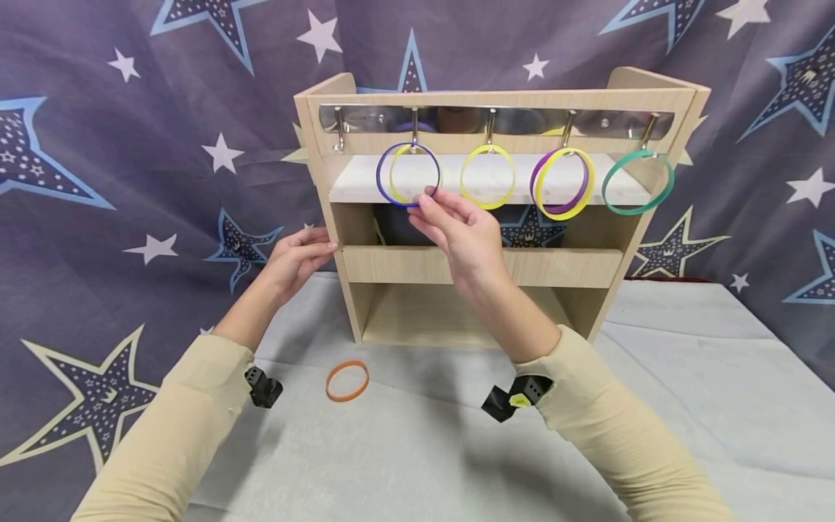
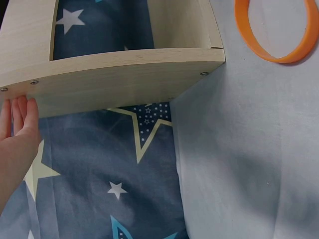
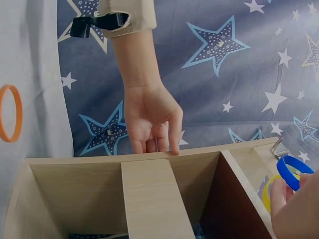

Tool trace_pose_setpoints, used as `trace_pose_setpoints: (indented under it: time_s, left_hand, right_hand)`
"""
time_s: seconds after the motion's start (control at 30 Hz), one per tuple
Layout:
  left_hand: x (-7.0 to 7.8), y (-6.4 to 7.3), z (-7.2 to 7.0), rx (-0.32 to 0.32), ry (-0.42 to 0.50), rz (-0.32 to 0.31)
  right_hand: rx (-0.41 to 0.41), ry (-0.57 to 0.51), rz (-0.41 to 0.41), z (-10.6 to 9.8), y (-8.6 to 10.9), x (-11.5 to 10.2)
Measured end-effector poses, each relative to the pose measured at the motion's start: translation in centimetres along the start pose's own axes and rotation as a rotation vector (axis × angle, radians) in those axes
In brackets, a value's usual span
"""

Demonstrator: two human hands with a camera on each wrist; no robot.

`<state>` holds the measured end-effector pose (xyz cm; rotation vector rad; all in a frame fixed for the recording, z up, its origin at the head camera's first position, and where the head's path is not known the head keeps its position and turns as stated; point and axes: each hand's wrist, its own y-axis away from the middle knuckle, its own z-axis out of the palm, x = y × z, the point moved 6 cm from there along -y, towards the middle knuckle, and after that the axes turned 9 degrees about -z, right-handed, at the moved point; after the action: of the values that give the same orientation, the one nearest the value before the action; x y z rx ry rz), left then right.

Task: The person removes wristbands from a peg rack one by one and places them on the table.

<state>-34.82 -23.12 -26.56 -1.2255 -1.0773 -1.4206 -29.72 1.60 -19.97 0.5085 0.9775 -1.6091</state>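
Note:
My right hand (image 1: 471,235) pinches the lower edge of a blue silicone wristband (image 1: 380,181). The band's top is at the second hook from the left (image 1: 414,123); whether it is over the hook tip I cannot tell. A yellow wristband (image 1: 393,174) hangs behind it, also showing in the right wrist view. With fairly straight fingers, my left hand (image 1: 296,259) touches the outer left side of the wooden shelf unit (image 1: 483,266). In the left wrist view, the left fingertips (image 2: 31,112) rest against that side panel (image 2: 124,84). An orange wristband (image 1: 347,397) lies on the table.
Further right on the hook rail (image 1: 607,125) hang a yellow band (image 1: 464,181), a purple band (image 1: 536,177) with another yellow one (image 1: 590,181), and a green band (image 1: 670,188). The leftmost hook (image 1: 339,130) carries no band. A star-patterned cloth (image 1: 163,87) stands behind the white-covered table (image 1: 391,457).

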Motion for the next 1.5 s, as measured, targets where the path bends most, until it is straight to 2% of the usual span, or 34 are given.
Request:
trace_pose_setpoints:
  time_s: [0.27, 0.4, 0.57, 0.83, 1.5]
  left_hand:
    - [0.0, 0.0, 0.0, 0.006, 0.0, -0.007]
    - [0.0, 0.1, 0.0, 0.007, -0.004, -0.012]
    - [-0.1, 0.2, -0.1, 0.011, -0.016, -0.031]
    - [-0.1, 0.3, -0.1, 0.001, -0.019, -0.021]
    - [-0.1, 0.1, 0.0, 0.01, -0.023, -0.008]
  right_hand:
    - [0.008, -0.06, 0.0, 0.1, 0.2, -0.7]
    - [-0.001, -0.056, 0.007, -0.1, 0.4, -0.8]
    - [-0.016, 0.001, 0.047, -0.5, 0.5, -0.4]
    - [-0.039, 0.067, 0.112, -1.4, 0.9, 1.5]
    - [0.014, 0.113, 0.339, -4.0, 2.1, 6.3]
